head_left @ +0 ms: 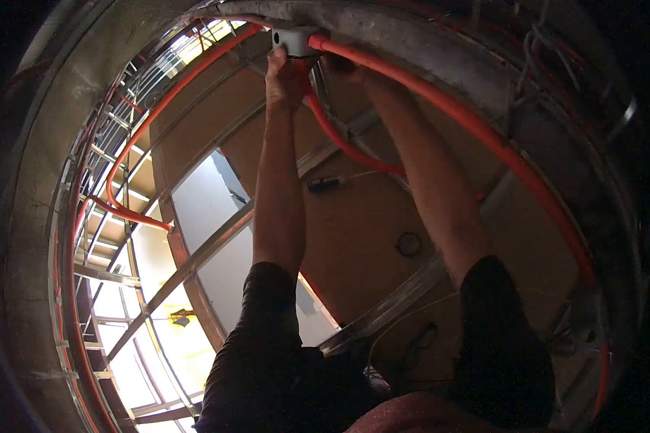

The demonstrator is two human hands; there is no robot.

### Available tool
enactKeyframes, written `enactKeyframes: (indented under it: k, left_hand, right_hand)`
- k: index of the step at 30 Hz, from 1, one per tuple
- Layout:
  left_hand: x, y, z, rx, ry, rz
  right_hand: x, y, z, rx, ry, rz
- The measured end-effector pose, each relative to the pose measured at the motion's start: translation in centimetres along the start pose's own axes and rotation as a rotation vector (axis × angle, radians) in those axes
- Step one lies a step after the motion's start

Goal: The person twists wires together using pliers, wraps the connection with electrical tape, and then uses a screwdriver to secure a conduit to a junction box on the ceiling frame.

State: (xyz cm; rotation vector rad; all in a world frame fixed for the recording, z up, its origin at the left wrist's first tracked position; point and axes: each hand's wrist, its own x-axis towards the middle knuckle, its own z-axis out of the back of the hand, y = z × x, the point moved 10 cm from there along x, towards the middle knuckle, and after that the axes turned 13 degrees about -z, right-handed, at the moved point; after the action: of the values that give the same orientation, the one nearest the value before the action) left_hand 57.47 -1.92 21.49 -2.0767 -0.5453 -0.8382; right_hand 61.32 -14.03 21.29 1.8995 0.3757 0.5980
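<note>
Both my arms reach up to a pale grey round junction box (pixel 293 42) at the top of the view, against a concrete surface. My left hand (pixel 284 78) is closed at the box's lower edge, with its thumb pressed on the grey side. An orange conduit (pixel 332 133) runs down from beneath the box, close to the left hand's fingers. My right hand (pixel 347 68) is just right of the box, under another orange conduit (pixel 419 83) that enters the box's side. Its fingers are lost in shadow. A third orange conduit (pixel 184 86) leaves the box toward the left.
Metal framing rails (pixel 217 242) cross the view below the box. A small dark object (pixel 326 184) and a dark ring-shaped object (pixel 409 244) are farther off against brown surfaces. Bright openings (pixel 126 353) and more framing stand at the left.
</note>
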Motion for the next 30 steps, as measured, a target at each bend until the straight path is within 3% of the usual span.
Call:
enactKeyframes:
  k: [7, 9, 10, 12, 19, 21, 22, 24, 28, 30]
  left_hand:
    - [0.2, 0.2, -0.5, -0.032, 0.031, -0.024]
    - [-0.3, -0.3, -1.2, -0.059, 0.097, 0.015]
    - [-0.4, -0.8, -1.1, -0.056, 0.097, 0.011]
    - [-1.2, -0.8, -0.6, 0.020, 0.054, 0.092]
    - [-0.5, -0.3, -0.7, -0.054, 0.053, 0.055]
    - [-0.1, -0.3, -0.7, -0.002, 0.041, 0.032]
    - [-0.3, -0.3, -0.3, 0.055, 0.023, 0.014]
    - [-0.2, 0.0, 0.1, 0.055, 0.010, 0.066]
    - [-0.6, -0.3, 0.2, 0.075, 0.037, 0.081]
    - [-0.2, 0.5, 0.9, 0.009, 0.058, 0.061]
  right_hand:
    - [0.0, -0.3, 0.8, -0.146, -0.159, -0.005]
    - [-0.3, -1.7, 0.8, -0.221, -0.187, -0.186]
    - [-1.5, -2.0, 0.1, -0.221, -0.182, -0.184]
    - [-4.4, 1.2, -2.3, -0.017, 0.029, 0.283]
    - [-2.6, -0.7, -0.4, -0.235, -0.055, 0.312]
    - [-3.4, 1.2, -0.9, -0.479, -0.202, 0.506]
    - [-3.9, 1.4, -1.2, -0.477, -0.202, 0.498]
    - [-1.5, -3.3, -0.4, 0.511, 0.019, -0.106]
    - [-2.1, -2.2, -2.1, 0.545, 0.095, 0.004]
    - [-3.7, -1.6, -1.4, 0.385, -0.220, -0.081]
